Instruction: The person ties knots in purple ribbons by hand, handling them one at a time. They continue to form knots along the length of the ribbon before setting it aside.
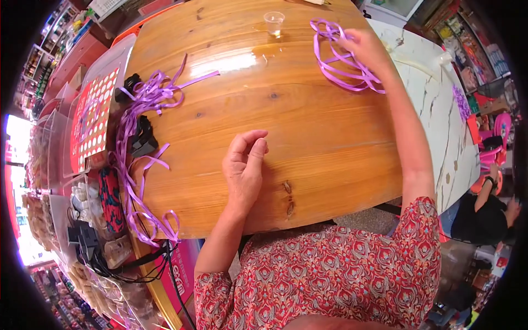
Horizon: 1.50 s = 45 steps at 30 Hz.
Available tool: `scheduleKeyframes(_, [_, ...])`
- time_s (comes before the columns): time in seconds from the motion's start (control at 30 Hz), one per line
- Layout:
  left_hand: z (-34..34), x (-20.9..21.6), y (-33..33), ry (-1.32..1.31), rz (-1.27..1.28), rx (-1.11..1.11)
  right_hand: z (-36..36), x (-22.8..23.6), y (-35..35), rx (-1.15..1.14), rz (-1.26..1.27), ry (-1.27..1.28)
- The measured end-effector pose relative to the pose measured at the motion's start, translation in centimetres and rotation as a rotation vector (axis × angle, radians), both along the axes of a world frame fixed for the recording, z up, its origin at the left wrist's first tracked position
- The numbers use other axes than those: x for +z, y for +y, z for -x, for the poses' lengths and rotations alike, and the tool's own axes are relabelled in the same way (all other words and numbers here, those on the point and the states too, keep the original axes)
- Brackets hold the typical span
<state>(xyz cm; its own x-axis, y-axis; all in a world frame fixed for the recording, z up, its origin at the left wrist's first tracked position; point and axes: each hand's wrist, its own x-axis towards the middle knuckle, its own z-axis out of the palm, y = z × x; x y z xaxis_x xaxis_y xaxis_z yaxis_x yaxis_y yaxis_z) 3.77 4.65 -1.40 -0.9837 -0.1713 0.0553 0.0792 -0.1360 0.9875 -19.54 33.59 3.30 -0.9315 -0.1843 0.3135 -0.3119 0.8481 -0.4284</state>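
At the far right of the wooden table (319,165), my right hand (366,49) reaches out with its fingers closed on a loose bundle of purple ribbon (341,66). Loops of the ribbon spread to the left and below the fingers, resting on the wood. Nearer to me, my left hand (245,168) is held over the middle of the table. Its fingers curl in with the thumb pressed toward them, and nothing sticks out of the grip. Part of its palm is hidden.
More purple ribbon (159,91) trails along the table's left edge, among black objects (144,140). A clear plastic cup (274,23) stands at the far side near wet spots. A white marbled table (440,137) adjoins on the right. Boxes and black cables (104,264) crowd the left. Another person (484,214) is at the right.
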Motion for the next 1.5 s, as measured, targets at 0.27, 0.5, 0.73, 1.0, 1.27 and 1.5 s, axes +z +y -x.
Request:
scheduleKeyframes(0.27, [0.0, 0.6, 1.5, -0.020, 0.038, -0.107, -0.1, -4.8, 1.3, 0.100, -0.116, 0.019])
scheduleKeyframes(0.5, [-0.6, 0.6, 1.7, -0.018, -0.005, -0.114, -1.8, -4.8, 0.6, -0.226, -0.156, 0.070])
scheduleKeyframes(0.73, [-0.1, -0.5, 1.4, -0.007, -0.064, -0.062, -0.1, -5.9, 5.8, -0.410, -0.207, -0.030])
scheduleKeyframes(1.0, [0.8, -1.5, 0.5, 0.040, 0.022, -0.045, -1.5, -4.8, 13.7, -0.425, -0.199, 0.063])
scheduleKeyframes(1.27, [1.1, -1.8, 1.2, 0.038, 0.173, -0.015, -7.3, -1.4, 34.1, -0.740, 0.237, 0.154])
scheduleKeyframes(1.5, [1.0, -2.0, 1.4, 0.039, 0.274, 0.062, -14.1, 5.0, 42.9, -0.927, 0.272, 0.672])
